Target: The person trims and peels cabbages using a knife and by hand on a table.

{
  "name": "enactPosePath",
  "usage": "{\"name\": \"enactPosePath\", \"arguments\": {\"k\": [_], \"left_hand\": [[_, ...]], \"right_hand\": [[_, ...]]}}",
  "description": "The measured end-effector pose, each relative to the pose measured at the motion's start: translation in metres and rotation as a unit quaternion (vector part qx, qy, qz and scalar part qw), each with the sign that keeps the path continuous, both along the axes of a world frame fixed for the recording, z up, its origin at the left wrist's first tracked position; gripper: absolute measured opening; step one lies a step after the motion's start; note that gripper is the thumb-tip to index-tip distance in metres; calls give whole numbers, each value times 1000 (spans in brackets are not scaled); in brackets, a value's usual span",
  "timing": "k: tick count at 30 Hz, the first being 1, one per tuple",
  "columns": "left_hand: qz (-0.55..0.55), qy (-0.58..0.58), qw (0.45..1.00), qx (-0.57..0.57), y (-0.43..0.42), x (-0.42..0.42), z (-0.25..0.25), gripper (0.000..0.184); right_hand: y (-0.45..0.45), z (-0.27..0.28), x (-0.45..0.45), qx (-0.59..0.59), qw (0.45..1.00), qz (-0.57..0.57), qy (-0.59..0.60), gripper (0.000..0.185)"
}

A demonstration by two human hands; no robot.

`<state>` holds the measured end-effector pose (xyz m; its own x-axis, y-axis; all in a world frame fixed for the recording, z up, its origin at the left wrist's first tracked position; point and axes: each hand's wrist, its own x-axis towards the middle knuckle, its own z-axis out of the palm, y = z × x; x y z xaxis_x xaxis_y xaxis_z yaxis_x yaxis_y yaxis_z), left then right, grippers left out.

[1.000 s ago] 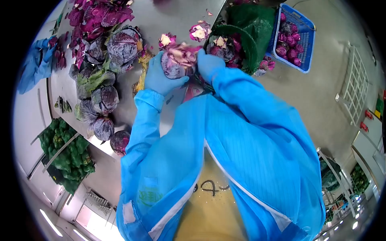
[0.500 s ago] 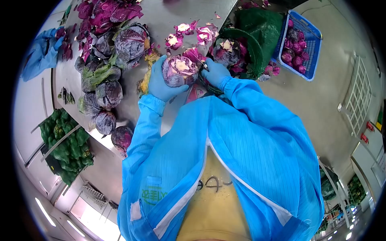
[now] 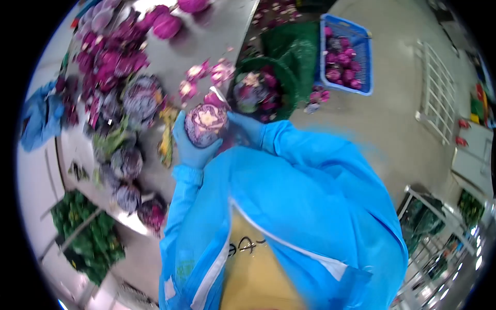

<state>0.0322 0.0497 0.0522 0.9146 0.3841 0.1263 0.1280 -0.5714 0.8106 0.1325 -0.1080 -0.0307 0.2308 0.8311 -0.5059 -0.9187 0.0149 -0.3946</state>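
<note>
My left hand [image 3: 199, 152], in a blue glove, is closed around the side and underside of a red cabbage [image 3: 202, 135]. The cabbage's pale cut stem faces up. On its right side is my gloved right hand [image 3: 245, 128], somewhat blurred, fingers closed on a knife [image 3: 219, 95] whose blade points up and away; the handle is hidden in the hand. A purple leaf piece lies against the blade. Just beyond the cabbage, cut stem ends with purple leaf bits [image 3: 198, 71] lie on the metal table [image 3: 178, 54].
Several untrimmed red cabbages [image 3: 140, 101] line the table's left side, with purple leaves [image 3: 116, 57] behind. Peeled heads [image 3: 166, 26] lie at the far end. A green sack [image 3: 292, 57] with leaves and a stem end stands right of the table, beside a blue crate [image 3: 364, 67] of purple heads.
My view has shifted, bringing peeled heads at the table's far end into sight. The left hand still holds the cabbage; the right hand with the knife has moved in closer to its side.
</note>
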Motion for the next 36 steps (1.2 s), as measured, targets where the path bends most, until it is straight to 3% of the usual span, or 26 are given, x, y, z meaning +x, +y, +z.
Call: {"name": "enactPosePath", "arguments": {"k": [1,2,3,5,7,8,10,11,12,13,15,17,19,22,23,25,28,32,36], "left_hand": [[-57,-2,998,35,-8,13,14,109],[-106,-2,992,73,-16,24,26,106],[-151,-39,988,11,-26,36,22,100],[-258,-74,962,38,-55,74,53,94],[-337,-106,935,4,-83,103,65,91],[-371,-116,921,-17,-95,113,71,90],[-387,-116,914,-18,-112,121,75,87],[-376,-112,920,8,-111,123,71,86],[-362,-107,926,35,-110,123,63,85],[-314,-83,945,45,-106,119,55,83],[-230,-63,971,37,-84,111,28,79],[-71,-48,992,92,-56,89,1,79],[68,-11,985,160,-17,63,-18,86],[324,146,903,241,23,13,-50,96],[355,153,890,242,31,5,-52,96],[438,269,856,56,44,-4,-56,95],[389,343,852,73,39,19,-44,93],[281,306,901,125,36,65,-51,93],[182,314,913,187,12,107,-46,88]], "right_hand": [[-15,0,5,-11,999,-9,36,46],[-35,-7,10,59,993,-29,99,46],[-56,-14,15,124,978,-40,165,47],[-99,9,28,3,992,-111,67,42],[-160,-34,45,1,975,-220,-15,37],[-179,-42,54,31,944,-323,60,36],[-204,-16,78,53,877,-478,2,32],[-217,-25,94,10,815,-577,-52,37],[-230,-5,107,35,776,-628,41,39],[-262,-39,119,104,781,-616,27,40],[-267,-28,127,16,769,-640,6,34],[-262,-21,128,-35,759,-650,17,31],[-263,-47,111,-111,839,-533,-7,23],[-238,-59,81,-174,848,-497,64,16],[-231,-61,72,-183,858,-472,88,15],[-220,-64,65,-176,881,-417,140,14],[-209,-53,71,-154,906,-348,183,14],[-188,-17,94,-164,926,-335,66,18],[-180,14,101,-182,933,-309,-40,22]]}}
